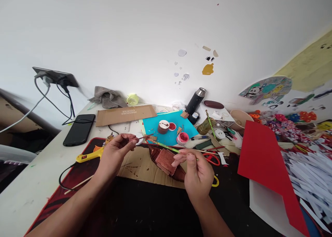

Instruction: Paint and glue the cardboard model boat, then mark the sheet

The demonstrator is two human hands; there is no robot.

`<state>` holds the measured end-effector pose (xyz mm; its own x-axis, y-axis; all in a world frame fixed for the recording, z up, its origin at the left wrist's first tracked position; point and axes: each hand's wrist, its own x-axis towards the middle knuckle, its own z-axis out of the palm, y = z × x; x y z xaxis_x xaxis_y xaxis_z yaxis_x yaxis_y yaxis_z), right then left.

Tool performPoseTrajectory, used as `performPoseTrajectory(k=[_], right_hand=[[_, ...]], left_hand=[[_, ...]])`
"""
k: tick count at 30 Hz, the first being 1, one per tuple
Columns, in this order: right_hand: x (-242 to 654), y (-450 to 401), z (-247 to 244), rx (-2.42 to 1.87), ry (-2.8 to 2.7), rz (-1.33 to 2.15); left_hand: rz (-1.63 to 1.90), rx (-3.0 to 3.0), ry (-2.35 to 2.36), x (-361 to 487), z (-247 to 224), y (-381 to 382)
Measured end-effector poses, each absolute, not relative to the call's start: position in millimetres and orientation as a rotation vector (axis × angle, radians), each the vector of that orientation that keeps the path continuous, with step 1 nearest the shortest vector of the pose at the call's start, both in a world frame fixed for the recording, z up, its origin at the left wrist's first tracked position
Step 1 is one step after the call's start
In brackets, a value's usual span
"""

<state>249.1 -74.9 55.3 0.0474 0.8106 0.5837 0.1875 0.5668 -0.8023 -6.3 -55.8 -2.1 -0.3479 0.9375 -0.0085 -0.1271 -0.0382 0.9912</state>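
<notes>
Between the thumb and fingers of my left hand (118,152) is a thin brown stick (145,136), pointing right. My right hand (195,169) pinches a green paintbrush (168,147); its bristle end reaches left, close to the stick, and I cannot tell whether they touch. Below the brush lies a small reddish-brown model boat (178,174) with a flat painted roof (166,161), partly behind my right fingers. It rests on a paint-stained piece of cardboard (137,173). An open pot of red paint (183,138) and a brown-sided pot with a white top (163,127) stand beyond.
The paint pots stand on a blue sheet (151,124). A yellow glue gun (89,156) and a phone (79,129) lie on the left. Behind stands a black flask (195,102). Orange-red scissors (212,159), a red folder (264,161) and paper strips (308,181) occupy the right.
</notes>
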Motion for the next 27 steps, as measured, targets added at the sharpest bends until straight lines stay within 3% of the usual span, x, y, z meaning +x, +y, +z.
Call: performPoseTrajectory(k=[19,27], right_hand=[[247,-72,50,-0.857,-1.572,0.564],[258,-66,47,-0.973,-1.345,0.543]], left_hand=[[1.507,0.938,1.396,-6,-1,-56],[1.492,0.950,1.436,-7,0,-55]])
